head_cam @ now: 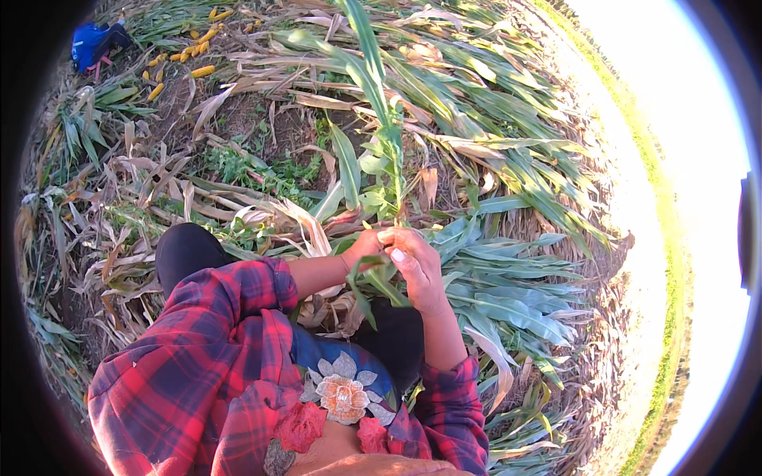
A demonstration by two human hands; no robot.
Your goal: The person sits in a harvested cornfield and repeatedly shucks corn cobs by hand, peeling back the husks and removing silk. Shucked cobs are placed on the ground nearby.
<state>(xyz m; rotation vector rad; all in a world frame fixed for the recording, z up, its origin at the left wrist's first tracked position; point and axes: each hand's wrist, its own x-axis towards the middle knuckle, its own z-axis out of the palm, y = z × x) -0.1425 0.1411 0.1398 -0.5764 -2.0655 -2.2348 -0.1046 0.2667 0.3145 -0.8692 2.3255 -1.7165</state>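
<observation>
My left hand [364, 247] and my right hand [419, 271] meet in front of my lap, their fingers closed around the lower part of a green corn stalk [393, 154]. The stalk stands up and away from my hands, its long leaves pointing towards the top of the view. Green leaf ends [381, 282] hang below my fingers. Dry corn husks [330, 312] lie just under my hands. The exact place where the fingers grip is partly hidden by the hands themselves.
Cut green corn stalks [512, 297] lie at the right, with more [476, 101] beyond. Husked yellow corn cobs [202, 71] lie on the ground at the upper left, near a person in blue [89, 44]. My bent knee [190, 250] is at the left.
</observation>
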